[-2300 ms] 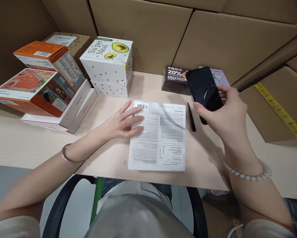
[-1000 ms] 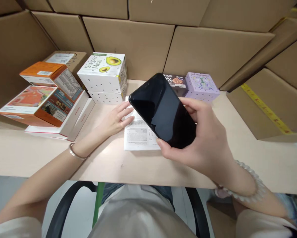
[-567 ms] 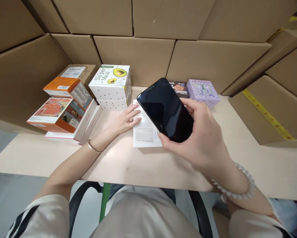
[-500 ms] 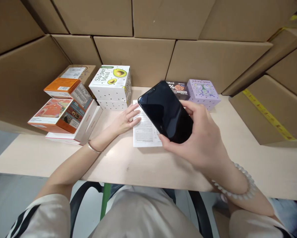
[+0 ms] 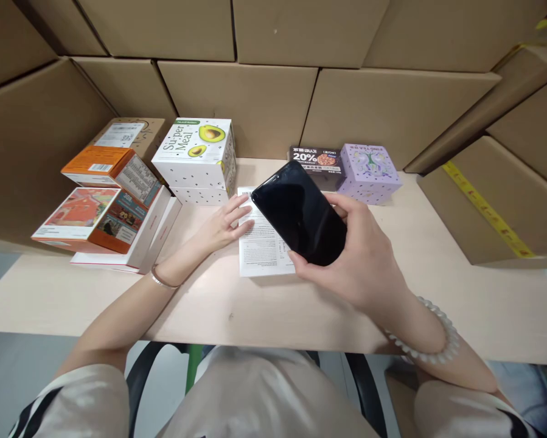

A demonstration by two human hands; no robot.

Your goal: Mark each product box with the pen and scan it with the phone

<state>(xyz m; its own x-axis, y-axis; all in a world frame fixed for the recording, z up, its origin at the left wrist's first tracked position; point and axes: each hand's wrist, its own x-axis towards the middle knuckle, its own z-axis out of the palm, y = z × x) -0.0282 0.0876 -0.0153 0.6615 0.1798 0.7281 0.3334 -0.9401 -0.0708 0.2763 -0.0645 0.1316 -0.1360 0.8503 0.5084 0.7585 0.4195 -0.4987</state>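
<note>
My right hand (image 5: 358,249) grips a black smartphone (image 5: 300,213) by its lower right end, thumb on one edge and fingers on the other. The phone's dark glassy face is turned toward me, tilted above a white printed sheet or flat box (image 5: 266,255). Part of that printed white thing is hidden under the phone. Fingers spread, my left hand (image 5: 225,226) rests at its left edge, fingertips touching or just over it.
Boxes stand at the left: orange ones (image 5: 95,213) on white boxes (image 5: 157,234), and an avocado-printed box (image 5: 195,152). Behind the phone are a dark box (image 5: 316,159) and a purple box (image 5: 370,170). Cardboard boxes (image 5: 236,106) wall the table (image 5: 255,310) behind and at both sides.
The phone has dropped slightly in view, uncovering more of the dark box behind it. The whole view has shifted a little. Both hands keep nearly the same pose.
</note>
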